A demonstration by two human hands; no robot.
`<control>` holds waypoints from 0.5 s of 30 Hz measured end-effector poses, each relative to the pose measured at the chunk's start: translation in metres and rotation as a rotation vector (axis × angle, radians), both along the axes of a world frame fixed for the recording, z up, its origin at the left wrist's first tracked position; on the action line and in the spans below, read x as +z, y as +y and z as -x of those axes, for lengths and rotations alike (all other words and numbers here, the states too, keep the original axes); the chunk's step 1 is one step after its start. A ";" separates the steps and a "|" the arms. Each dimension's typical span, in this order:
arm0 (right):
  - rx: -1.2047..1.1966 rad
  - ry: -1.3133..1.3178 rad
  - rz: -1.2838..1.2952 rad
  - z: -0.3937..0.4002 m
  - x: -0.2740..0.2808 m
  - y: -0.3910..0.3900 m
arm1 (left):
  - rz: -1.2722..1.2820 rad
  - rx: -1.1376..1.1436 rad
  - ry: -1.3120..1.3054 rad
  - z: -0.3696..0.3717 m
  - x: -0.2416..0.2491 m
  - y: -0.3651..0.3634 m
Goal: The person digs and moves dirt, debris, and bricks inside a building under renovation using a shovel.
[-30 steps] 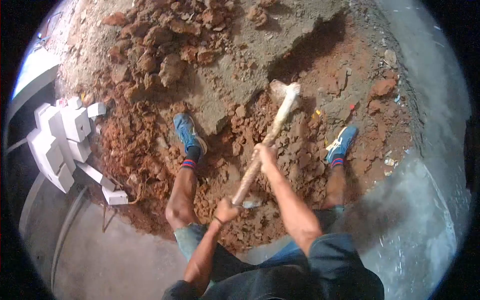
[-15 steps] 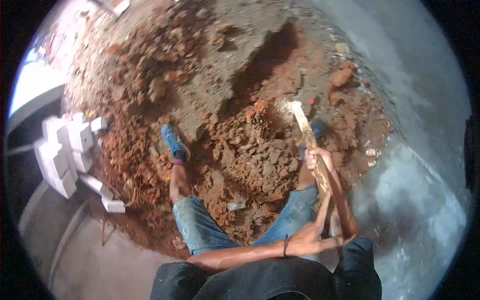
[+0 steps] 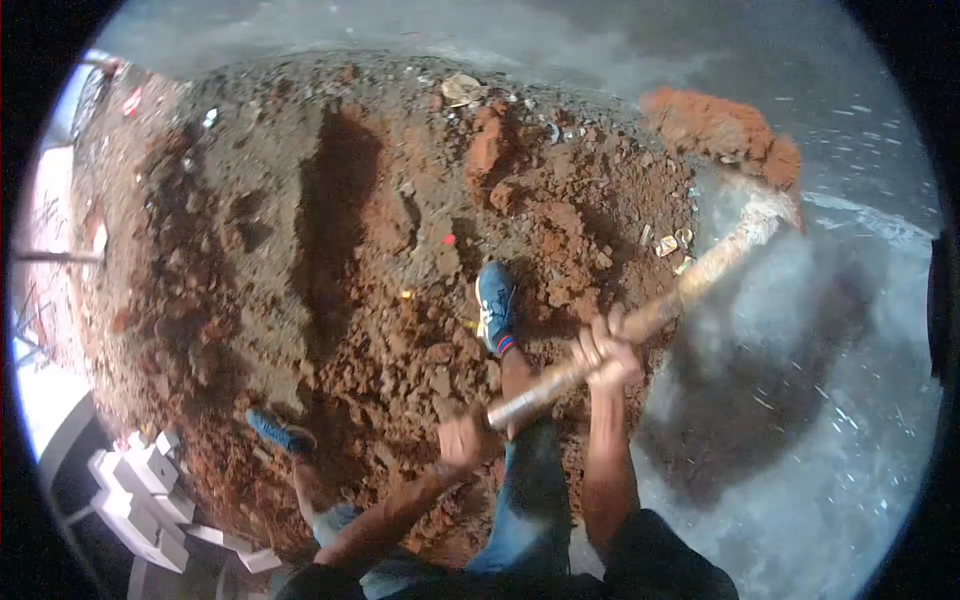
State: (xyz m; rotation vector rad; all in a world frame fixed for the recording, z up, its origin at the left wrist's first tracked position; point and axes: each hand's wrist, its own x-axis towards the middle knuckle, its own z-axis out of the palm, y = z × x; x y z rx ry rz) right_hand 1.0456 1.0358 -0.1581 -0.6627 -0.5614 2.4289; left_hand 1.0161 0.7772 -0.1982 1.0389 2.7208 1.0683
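A long-handled hoe (image 3: 700, 275) slants up to the right across my view, with a clump of reddish soil (image 3: 720, 130) at its head. My right hand (image 3: 605, 350) is wrapped round the middle of the worn wooden handle. Close to the handle's butt end, my left hand (image 3: 466, 440) is closed on it. The blade itself is mostly hidden by the soil. Below the hoe lies a bed of loose, broken red earth (image 3: 400, 350), and my two blue shoes stand on it.
A dark trench (image 3: 340, 190) runs through the earth left of centre. White blocks (image 3: 140, 500) are stacked at lower left. A grey concrete surface (image 3: 760, 390) borders the dirt on the right. Stones and litter lie along its edge.
The hoe's head has swung right and up from the dug earth, now bearing soil over the grey surface. My view and body have turned right, and both hands have shifted left in view.
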 end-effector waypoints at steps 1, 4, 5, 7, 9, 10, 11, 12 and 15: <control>-0.001 -0.056 -0.099 0.004 -0.043 0.024 | 0.001 -0.012 -0.002 0.021 -0.036 0.030; -0.123 -0.277 0.126 0.021 -0.166 0.081 | 0.442 -0.177 -0.507 0.048 -0.144 0.103; -0.189 -0.476 0.148 0.019 -0.217 0.095 | 0.590 -0.248 -0.657 0.054 -0.176 0.127; -0.102 -0.885 0.110 0.007 -0.312 0.127 | 0.754 -0.353 -0.852 0.043 -0.217 0.148; -0.128 -0.964 0.119 0.010 -0.336 0.132 | 0.652 -0.417 -0.872 0.018 -0.273 0.151; -0.160 -1.067 0.125 -0.006 -0.338 0.130 | 0.529 -0.470 -0.877 -0.002 -0.270 0.146; -0.020 -1.177 0.185 -0.013 -0.340 0.135 | 0.542 -0.504 -0.908 -0.018 -0.260 0.138; -0.020 -1.161 0.176 -0.012 -0.340 0.141 | 0.560 -0.438 -0.946 -0.012 -0.264 0.142; -0.058 -0.903 0.030 0.009 -0.244 0.110 | 0.674 -0.181 -0.970 0.001 -0.221 0.135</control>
